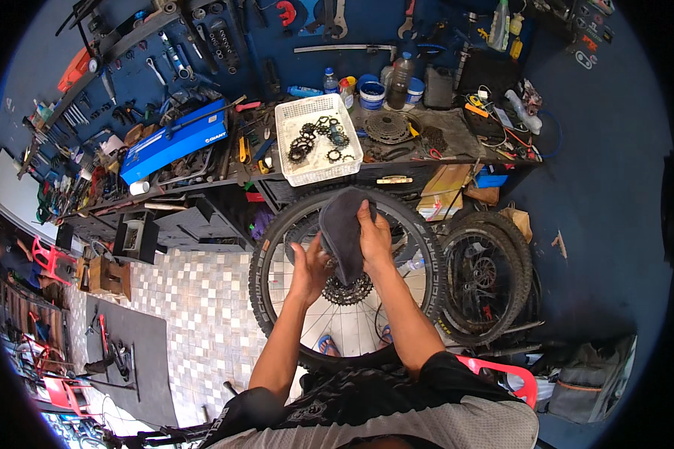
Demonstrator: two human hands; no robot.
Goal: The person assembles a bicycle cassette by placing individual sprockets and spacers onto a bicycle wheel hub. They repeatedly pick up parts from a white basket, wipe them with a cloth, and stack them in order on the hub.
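Both hands grip a dark rag over a wheel's cassette: left hand closed on its lower edge, right hand pinching the top. Worktop beyond.

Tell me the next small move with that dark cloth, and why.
Probably press the dark grey cloth down onto the black toothed cassette: both hands, left hand and right hand, hold the cloth just above it on the knobby-tyred bicycle wheel.
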